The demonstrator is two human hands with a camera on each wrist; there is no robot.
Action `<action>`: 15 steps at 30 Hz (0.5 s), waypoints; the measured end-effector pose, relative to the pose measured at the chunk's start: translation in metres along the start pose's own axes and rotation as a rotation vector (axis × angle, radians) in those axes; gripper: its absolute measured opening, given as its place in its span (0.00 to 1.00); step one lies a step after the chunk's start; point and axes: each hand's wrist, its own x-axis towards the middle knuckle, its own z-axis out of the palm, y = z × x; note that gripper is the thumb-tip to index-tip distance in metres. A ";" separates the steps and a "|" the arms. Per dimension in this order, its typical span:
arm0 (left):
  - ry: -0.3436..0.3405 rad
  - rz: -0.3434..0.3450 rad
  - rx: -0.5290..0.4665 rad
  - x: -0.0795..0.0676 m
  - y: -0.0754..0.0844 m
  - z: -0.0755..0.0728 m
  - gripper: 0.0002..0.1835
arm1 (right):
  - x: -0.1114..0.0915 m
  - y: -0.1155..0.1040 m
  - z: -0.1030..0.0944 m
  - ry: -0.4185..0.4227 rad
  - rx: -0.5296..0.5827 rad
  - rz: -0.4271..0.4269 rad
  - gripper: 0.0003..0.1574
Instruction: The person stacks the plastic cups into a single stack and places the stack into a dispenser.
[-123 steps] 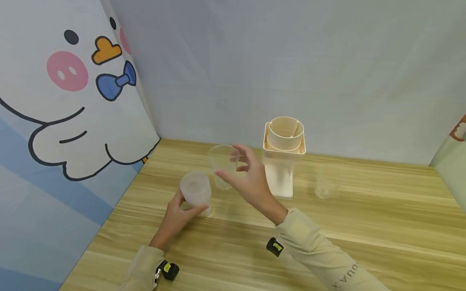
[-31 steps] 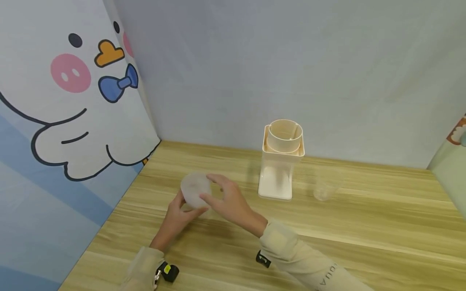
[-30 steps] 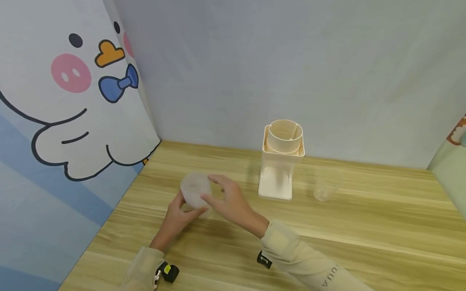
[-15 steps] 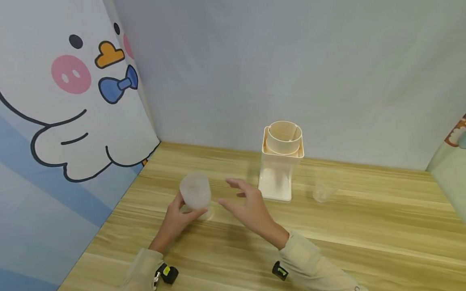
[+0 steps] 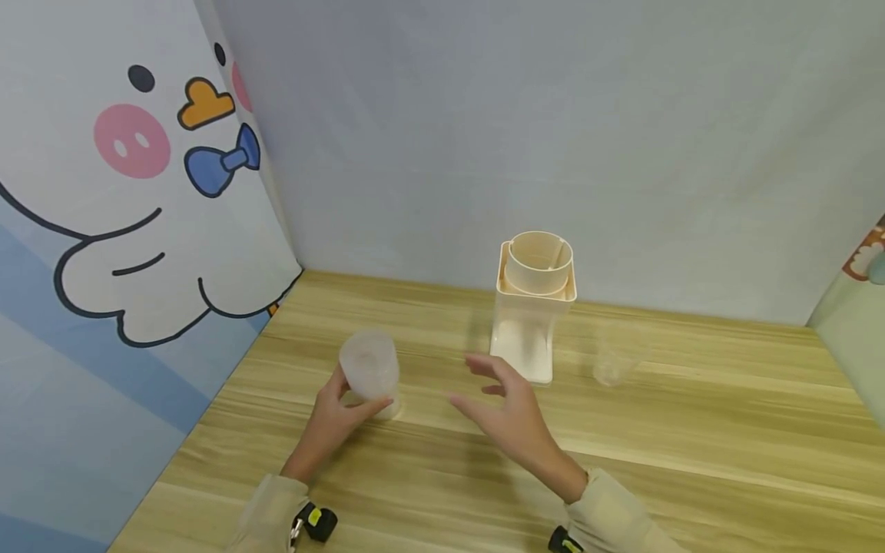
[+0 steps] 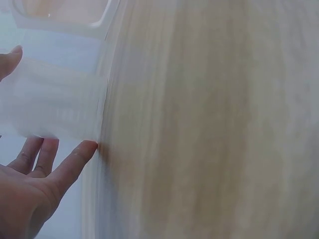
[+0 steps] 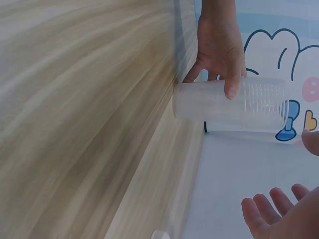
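Observation:
On the left part of the table my left hand [image 5: 335, 422] grips a stack of clear plastic cups [image 5: 371, 365], its thumb and fingers curled round the lower sides. Ribbed, nested rims show along the stack in the right wrist view, where its base meets the table. My right hand [image 5: 512, 411] hovers to the right of the stack, fingers parted and holding nothing. Behind that hand stands a cream plastic stand [image 5: 523, 349] with a round, open-topped cylinder [image 5: 539, 263] set into its square top. Farther right, a single clear plastic cup [image 5: 610, 367] is on the table, its rim hard to make out.
The wood-grain table [image 5: 691, 430] meets a pale cloth backdrop [image 5: 553, 115] behind the stand. At the left edge hangs a cloth [image 5: 138, 253] printed with a cartoon figure. Another printed cloth [image 5: 864, 322] borders the right side.
Earlier my right hand held a single cup beside the stack, then touched the stack's top. That cup no longer shows separately. My right hand has withdrawn rightward; the left keeps its grip.

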 end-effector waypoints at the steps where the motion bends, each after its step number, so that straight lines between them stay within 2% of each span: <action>1: 0.000 0.000 -0.003 0.000 0.000 0.000 0.43 | -0.001 0.003 -0.002 0.002 -0.003 0.004 0.30; 7: -0.002 -0.012 -0.006 0.000 0.000 0.001 0.43 | -0.008 0.042 -0.008 0.026 -0.021 0.007 0.33; 15: 0.002 -0.030 -0.002 0.000 0.001 0.000 0.43 | -0.019 0.046 -0.023 0.050 -0.050 0.016 0.34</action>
